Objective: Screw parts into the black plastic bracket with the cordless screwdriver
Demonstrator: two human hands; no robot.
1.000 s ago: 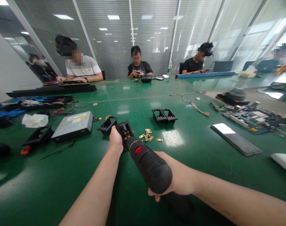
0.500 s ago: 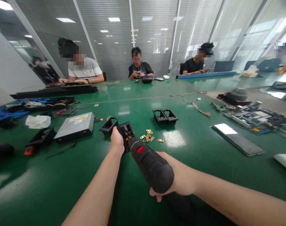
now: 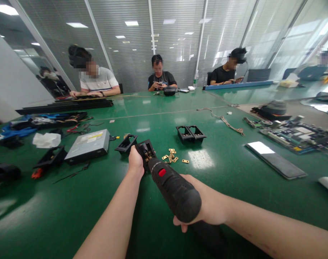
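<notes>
My left hand point(image 3: 136, 160) grips a black plastic socket housing point(image 3: 150, 145) by its left side, with brass-coloured parts showing inside. In my right hand point(image 3: 197, 196) is a black cordless drill point(image 3: 176, 189) with a red switch on top. Its nose points into the housing; the bit's tip is too small to make out. Just right of the housing lie several small brass plates point(image 3: 171, 157). Another black housing point(image 3: 126, 145) stands right behind my left hand, and a joined pair of black housings point(image 3: 191, 133) sits farther back to the right.
On the left are a grey disc drive point(image 3: 87, 145), a crumpled white tissue point(image 3: 46, 140) and another black housing point(image 3: 50, 158). To the right lie a dark flat phone-like slab point(image 3: 277, 160), circuit boards point(image 3: 299, 135) and a cord point(image 3: 228, 124). Several people sit along the far side.
The whole view has shifted slightly, carrying everything a little to the right. Both hands keep their grips, and the drill still points into the housing.
</notes>
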